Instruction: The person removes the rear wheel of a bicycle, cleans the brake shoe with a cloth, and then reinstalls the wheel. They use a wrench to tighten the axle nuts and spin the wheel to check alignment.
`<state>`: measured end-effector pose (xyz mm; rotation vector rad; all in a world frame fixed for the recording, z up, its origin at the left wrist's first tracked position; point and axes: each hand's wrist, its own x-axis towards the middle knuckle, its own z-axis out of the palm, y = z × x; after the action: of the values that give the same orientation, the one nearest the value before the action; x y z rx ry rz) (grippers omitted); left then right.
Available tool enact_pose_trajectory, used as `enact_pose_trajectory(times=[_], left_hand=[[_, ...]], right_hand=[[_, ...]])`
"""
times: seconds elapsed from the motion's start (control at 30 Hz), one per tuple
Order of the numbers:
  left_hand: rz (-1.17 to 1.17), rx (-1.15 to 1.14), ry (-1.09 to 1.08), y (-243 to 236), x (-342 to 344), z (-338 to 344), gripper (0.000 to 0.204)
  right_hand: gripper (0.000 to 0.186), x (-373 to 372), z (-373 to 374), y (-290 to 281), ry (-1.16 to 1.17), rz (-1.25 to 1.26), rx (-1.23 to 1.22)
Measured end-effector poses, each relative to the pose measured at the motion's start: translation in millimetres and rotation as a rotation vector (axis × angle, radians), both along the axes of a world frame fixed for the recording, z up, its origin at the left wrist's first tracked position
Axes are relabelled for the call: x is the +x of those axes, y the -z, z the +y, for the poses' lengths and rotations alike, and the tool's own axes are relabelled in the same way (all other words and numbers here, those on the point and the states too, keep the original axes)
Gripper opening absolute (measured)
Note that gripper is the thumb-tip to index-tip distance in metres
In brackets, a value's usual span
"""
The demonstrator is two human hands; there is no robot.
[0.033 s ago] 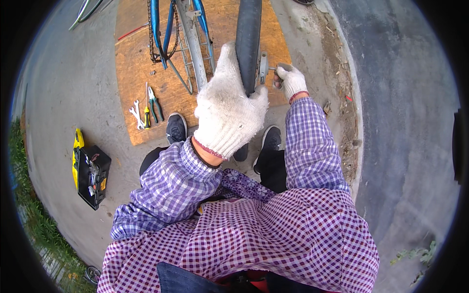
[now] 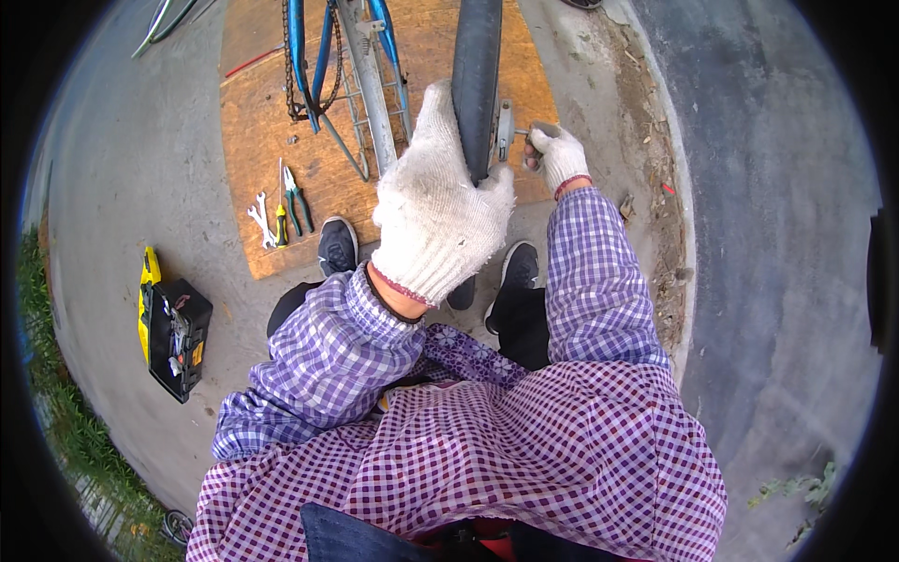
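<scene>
My left hand (image 2: 438,201), in a white knit glove, is closed around a black bicycle tire (image 2: 476,56) held upright in front of me. My right hand (image 2: 557,150), also gloved, is closed at the right of the tire, fingertips at a thin metal piece on the silver hub (image 2: 507,128); what exactly it holds is too small to name. Left of the tire, a blue bicycle frame (image 2: 298,47) with a chain (image 2: 292,98) and a silver fender (image 2: 376,122) rests over a wooden board (image 2: 253,140).
Wrenches (image 2: 262,220), a yellow screwdriver (image 2: 281,227) and green-handled pliers (image 2: 298,204) lie on the board. An open black-and-yellow toolbox (image 2: 183,332) sits on concrete at left. My shoes (image 2: 337,245) are below the board. A pavement edge (image 2: 682,234) runs along the right; plants (image 2: 56,393) line the far left.
</scene>
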<state>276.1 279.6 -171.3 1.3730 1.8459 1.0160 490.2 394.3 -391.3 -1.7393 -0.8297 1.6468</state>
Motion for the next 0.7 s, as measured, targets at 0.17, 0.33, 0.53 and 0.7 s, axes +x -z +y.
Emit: enact_pose_trajectory(times=[0.17, 0.33, 0.53, 0.7], left_hand=[[0.037, -0.085, 0.026, -4.9, -4.4, -4.7, 0.067], [0.084, 0.002, 0.002, -4.0, -5.4, -5.2, 0.067], [0.053, -0.034, 0.023, -2.2, -8.5, -4.9, 0.067], [0.087, -0.001, 0.028, -0.8, -9.4, -3.6, 0.067]], right_hand=[[0.030, -1.4, -5.4, 1.2, 0.005, 0.100, 0.001], [0.034, 0.1, -6.9, -0.9, 0.027, 0.203, -0.057], [0.034, -4.5, -4.3, -0.7, 0.054, 0.178, -0.069], [0.032, -5.1, -3.5, 1.4, 0.064, 0.181, -0.071]])
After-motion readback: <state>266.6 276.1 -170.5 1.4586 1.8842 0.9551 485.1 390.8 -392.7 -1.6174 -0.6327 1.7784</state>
